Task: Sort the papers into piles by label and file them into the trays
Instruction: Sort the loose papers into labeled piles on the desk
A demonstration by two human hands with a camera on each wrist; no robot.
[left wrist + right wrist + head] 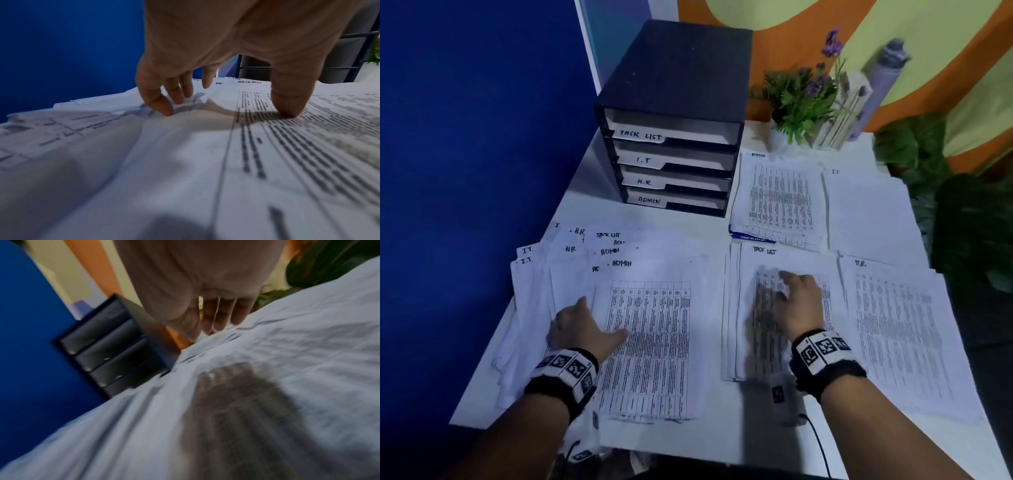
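Trays (674,164): TASK LIST; I.T; H.R.; ADMIN (handwritten).

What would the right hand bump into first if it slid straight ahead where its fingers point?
Probably the ADMIN pile: the right hand lies on the TASK LIST pile, fingers pointing away from the person. Depth is unclear.

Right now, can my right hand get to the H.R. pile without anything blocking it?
Probably yes. The right hand rests open on the TASK LIST pile, and the H.R. pile lies directly beside it on the right. Only flat paper lies between them, with nothing standing in the way.
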